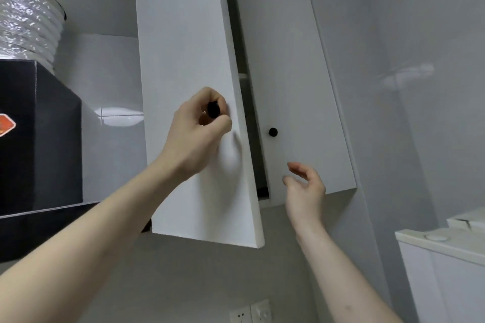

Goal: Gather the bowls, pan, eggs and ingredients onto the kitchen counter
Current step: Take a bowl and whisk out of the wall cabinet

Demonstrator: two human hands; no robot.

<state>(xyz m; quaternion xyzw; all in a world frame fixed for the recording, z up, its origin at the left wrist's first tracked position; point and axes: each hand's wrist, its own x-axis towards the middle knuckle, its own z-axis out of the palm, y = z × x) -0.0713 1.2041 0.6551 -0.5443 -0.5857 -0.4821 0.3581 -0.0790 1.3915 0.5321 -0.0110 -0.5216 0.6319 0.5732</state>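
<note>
Pinching the black knob [213, 109] of the left cabinet door [189, 65] with the left hand [196, 131] — door standing ajar; right hand [304, 186] hovering loosely open, holding nothing, below the shut right door [294, 60] — bowls, pan, eggs nowhere visible.

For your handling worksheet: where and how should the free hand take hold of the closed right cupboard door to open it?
Pinch the small black knob on the right door, coming straight at its front. The door is flat and flush, and the knob alone sticks out. The right hand hovers just below it, open; the left hand grips the other door's knob.
</note>
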